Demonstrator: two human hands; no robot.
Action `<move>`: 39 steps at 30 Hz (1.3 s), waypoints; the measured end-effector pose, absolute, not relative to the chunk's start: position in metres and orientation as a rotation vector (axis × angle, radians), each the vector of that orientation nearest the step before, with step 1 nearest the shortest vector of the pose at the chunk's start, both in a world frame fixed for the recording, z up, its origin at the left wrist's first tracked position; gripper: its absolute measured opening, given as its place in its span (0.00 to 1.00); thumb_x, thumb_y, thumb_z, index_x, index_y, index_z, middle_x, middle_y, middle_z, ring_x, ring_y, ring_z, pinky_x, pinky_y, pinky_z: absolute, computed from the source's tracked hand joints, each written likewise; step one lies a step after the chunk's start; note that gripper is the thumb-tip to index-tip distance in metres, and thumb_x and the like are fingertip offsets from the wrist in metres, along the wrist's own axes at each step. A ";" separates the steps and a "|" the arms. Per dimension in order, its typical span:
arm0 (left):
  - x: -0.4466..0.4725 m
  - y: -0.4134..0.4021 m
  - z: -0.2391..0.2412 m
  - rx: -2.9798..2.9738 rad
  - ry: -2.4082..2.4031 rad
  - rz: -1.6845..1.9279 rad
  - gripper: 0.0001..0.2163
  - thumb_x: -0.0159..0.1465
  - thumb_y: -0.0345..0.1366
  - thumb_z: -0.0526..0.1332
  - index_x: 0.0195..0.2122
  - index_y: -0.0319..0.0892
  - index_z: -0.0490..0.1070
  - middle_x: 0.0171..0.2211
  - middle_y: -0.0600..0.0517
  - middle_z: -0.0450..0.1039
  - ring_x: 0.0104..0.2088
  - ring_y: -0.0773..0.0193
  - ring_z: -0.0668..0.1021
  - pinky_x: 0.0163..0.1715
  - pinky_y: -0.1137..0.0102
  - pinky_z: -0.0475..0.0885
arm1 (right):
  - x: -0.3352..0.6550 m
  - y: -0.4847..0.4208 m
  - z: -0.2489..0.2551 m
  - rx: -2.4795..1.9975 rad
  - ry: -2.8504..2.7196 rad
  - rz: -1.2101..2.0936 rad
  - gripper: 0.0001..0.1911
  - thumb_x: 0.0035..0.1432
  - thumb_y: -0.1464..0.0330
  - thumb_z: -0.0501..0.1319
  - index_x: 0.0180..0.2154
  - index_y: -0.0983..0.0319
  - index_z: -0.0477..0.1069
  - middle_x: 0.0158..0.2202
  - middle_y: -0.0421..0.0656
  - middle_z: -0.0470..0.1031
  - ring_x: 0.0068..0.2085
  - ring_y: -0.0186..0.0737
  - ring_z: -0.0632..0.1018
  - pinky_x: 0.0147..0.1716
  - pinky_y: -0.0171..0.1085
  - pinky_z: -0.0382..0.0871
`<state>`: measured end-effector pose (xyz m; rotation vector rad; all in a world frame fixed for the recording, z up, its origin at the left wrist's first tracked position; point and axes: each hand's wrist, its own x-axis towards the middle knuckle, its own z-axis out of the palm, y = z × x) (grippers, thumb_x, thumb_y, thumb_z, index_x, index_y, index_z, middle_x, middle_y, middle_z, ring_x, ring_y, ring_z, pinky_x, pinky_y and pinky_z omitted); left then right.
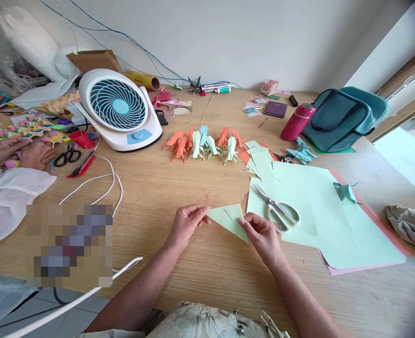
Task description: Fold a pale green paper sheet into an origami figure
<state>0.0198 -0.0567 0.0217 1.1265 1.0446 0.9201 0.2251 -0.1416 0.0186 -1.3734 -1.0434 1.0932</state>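
A pale green paper (228,218), folded into a triangle, lies on the wooden table (179,291) between my hands. My left hand (188,225) pinches its left corner with thumb and fingers. My right hand (261,234) grips its right edge, fingers curled. White-handled scissors (277,209) rest just right of my right hand on large pale green sheets (334,220). A row of folded orange, green and blue paper figures (203,143) stands further back.
A white and blue desk fan (117,108) with cables sits back left. Another person's hands (20,152) work at the far left near scissors and a red cutter. A red bottle (297,122), teal bag (344,117) and grey cloth (409,225) sit right.
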 end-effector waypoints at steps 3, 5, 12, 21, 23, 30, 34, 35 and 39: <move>0.019 -0.055 0.022 1.006 1.066 1.043 0.15 0.57 0.47 0.68 0.35 0.39 0.79 0.29 0.49 0.79 0.26 0.68 0.76 0.22 0.76 0.62 | 0.225 -0.142 0.020 -1.365 -0.953 1.061 0.18 0.59 0.56 0.63 0.25 0.61 0.66 0.21 0.35 0.58 0.24 0.30 0.56 0.22 0.33 0.49; 0.025 -0.059 0.024 0.971 0.983 0.989 0.17 0.59 0.49 0.66 0.40 0.41 0.78 0.37 0.46 0.79 0.33 0.65 0.78 0.25 0.76 0.65 | 0.224 -0.142 0.019 -1.350 -0.883 1.044 0.18 0.58 0.56 0.64 0.25 0.61 0.67 0.21 0.34 0.58 0.24 0.30 0.56 0.22 0.33 0.50; 0.072 -0.092 0.034 0.810 0.701 0.736 0.13 0.56 0.42 0.71 0.37 0.39 0.78 0.35 0.48 0.79 0.36 0.64 0.77 0.37 0.72 0.69 | 0.207 -0.144 0.014 -1.337 -1.049 0.952 0.17 0.61 0.56 0.60 0.26 0.61 0.67 0.22 0.36 0.65 0.23 0.32 0.64 0.23 0.33 0.59; 0.077 -0.071 0.023 0.649 0.878 0.874 0.14 0.48 0.41 0.75 0.31 0.39 0.76 0.27 0.55 0.75 0.26 0.72 0.73 0.21 0.78 0.66 | 0.289 -0.138 0.022 -1.935 -1.323 0.180 0.13 0.62 0.60 0.56 0.42 0.59 0.73 0.42 0.48 0.74 0.41 0.48 0.74 0.43 0.46 0.67; 0.074 -0.070 0.021 0.617 0.890 0.877 0.15 0.48 0.42 0.75 0.32 0.39 0.76 0.26 0.55 0.74 0.24 0.72 0.73 0.19 0.78 0.67 | 0.306 -0.138 0.014 -2.209 -1.382 0.051 0.15 0.61 0.59 0.55 0.43 0.60 0.73 0.41 0.51 0.72 0.44 0.52 0.73 0.44 0.48 0.66; 0.064 -0.067 0.025 0.587 0.843 0.880 0.15 0.47 0.39 0.76 0.32 0.38 0.76 0.28 0.55 0.76 0.29 0.69 0.77 0.26 0.73 0.77 | 0.322 -0.141 -0.005 -2.409 -1.485 0.095 0.19 0.58 0.57 0.56 0.45 0.61 0.72 0.41 0.50 0.72 0.43 0.51 0.75 0.42 0.46 0.68; 0.060 -0.065 0.028 0.583 0.842 0.851 0.14 0.49 0.38 0.75 0.32 0.38 0.77 0.28 0.55 0.75 0.29 0.70 0.76 0.24 0.75 0.75 | 0.319 -0.141 0.001 -2.452 -1.499 0.096 0.18 0.61 0.57 0.52 0.44 0.60 0.72 0.42 0.50 0.72 0.44 0.52 0.74 0.40 0.45 0.68; 0.059 -0.065 0.028 0.577 0.844 0.843 0.14 0.49 0.39 0.75 0.31 0.38 0.77 0.27 0.55 0.75 0.27 0.70 0.76 0.23 0.76 0.74 | 0.316 -0.141 0.005 -2.448 -1.487 0.102 0.17 0.62 0.56 0.52 0.43 0.59 0.72 0.42 0.50 0.73 0.45 0.53 0.74 0.38 0.45 0.68; 0.058 -0.064 0.033 0.506 0.841 0.844 0.14 0.46 0.38 0.76 0.29 0.37 0.76 0.24 0.55 0.72 0.22 0.74 0.71 0.17 0.78 0.67 | 0.297 -0.146 0.023 -2.258 -1.329 0.351 0.17 0.62 0.53 0.53 0.45 0.57 0.68 0.42 0.48 0.76 0.39 0.49 0.76 0.32 0.43 0.67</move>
